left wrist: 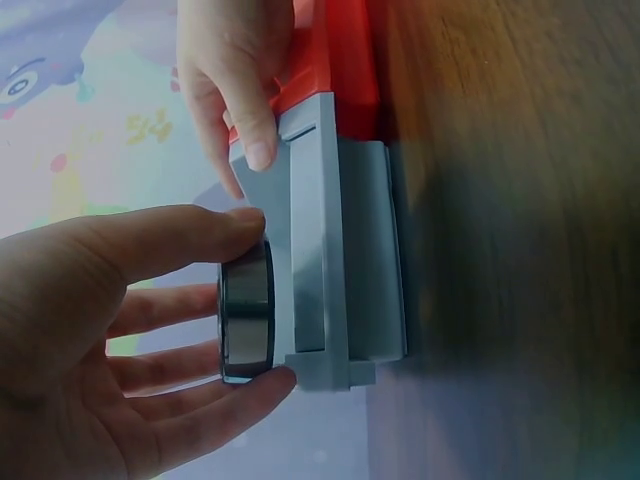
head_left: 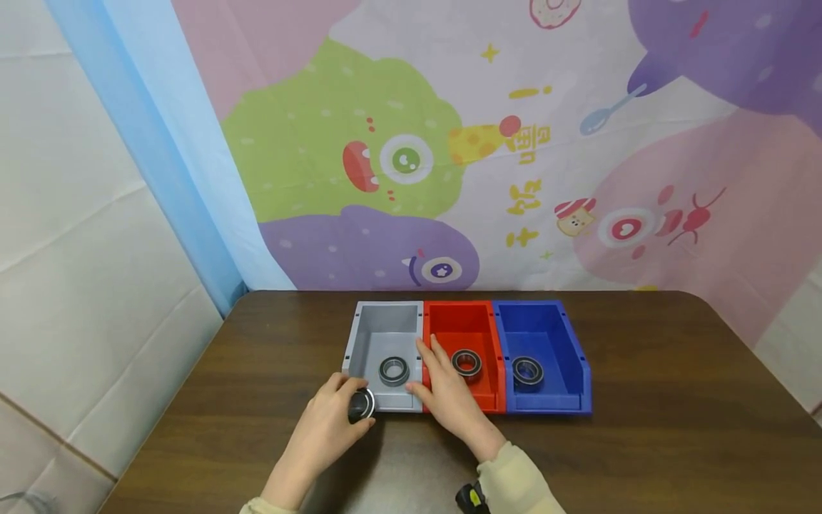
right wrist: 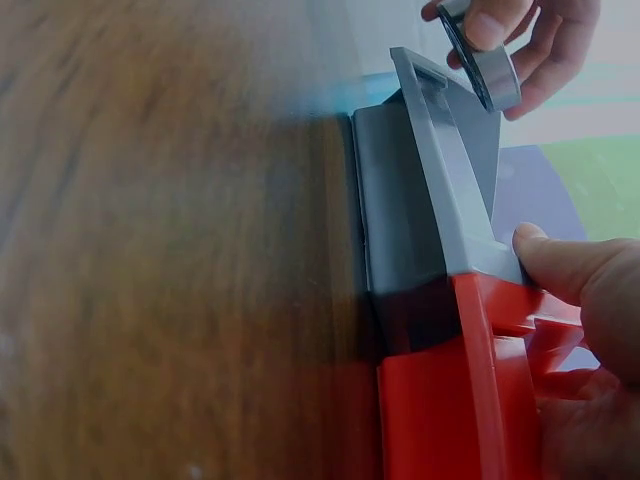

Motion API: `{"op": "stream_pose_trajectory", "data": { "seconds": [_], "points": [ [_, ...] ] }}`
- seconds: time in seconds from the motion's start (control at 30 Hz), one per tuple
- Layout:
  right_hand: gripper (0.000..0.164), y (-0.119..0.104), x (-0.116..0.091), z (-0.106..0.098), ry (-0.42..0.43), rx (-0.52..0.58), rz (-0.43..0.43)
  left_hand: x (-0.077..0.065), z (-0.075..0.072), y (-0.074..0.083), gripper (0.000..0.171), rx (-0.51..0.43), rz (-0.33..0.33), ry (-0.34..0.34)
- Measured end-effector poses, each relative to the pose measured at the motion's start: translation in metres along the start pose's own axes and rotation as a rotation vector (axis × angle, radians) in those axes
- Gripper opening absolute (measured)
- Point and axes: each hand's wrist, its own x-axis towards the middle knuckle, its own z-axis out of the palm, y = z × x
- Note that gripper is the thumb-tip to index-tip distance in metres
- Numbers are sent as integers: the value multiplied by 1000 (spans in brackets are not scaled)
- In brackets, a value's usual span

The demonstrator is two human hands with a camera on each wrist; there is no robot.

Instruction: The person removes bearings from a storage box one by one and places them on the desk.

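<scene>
Gray bin, red bin and blue bin each hold one ring, the left grip pinches a fourth ring, unplaced, and the right grip seems uncurled.

I have a dark brown wood-grained table before me, its far corners rounded off at about 11 and 2 o'clock. Three bins stand on it in a row, low fronts facing my 6 o'clock: the red bin in the middle, the grey bin at its 9, the blue bin at its 3. It's too dim underneath for me to say whether they sit flush.
</scene>
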Motion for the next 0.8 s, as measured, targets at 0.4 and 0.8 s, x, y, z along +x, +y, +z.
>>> {"op": "stream_pose_trajectory", "data": {
  "seconds": [0.4,0.8],
  "points": [
    [72,1,1,0,12,-5,-5,-10,2,-1,45,18,13,-70],
    [73,1,0,-1,17,-1,-7,-13,5,-3,43,20,0,-164]
  ]
}}
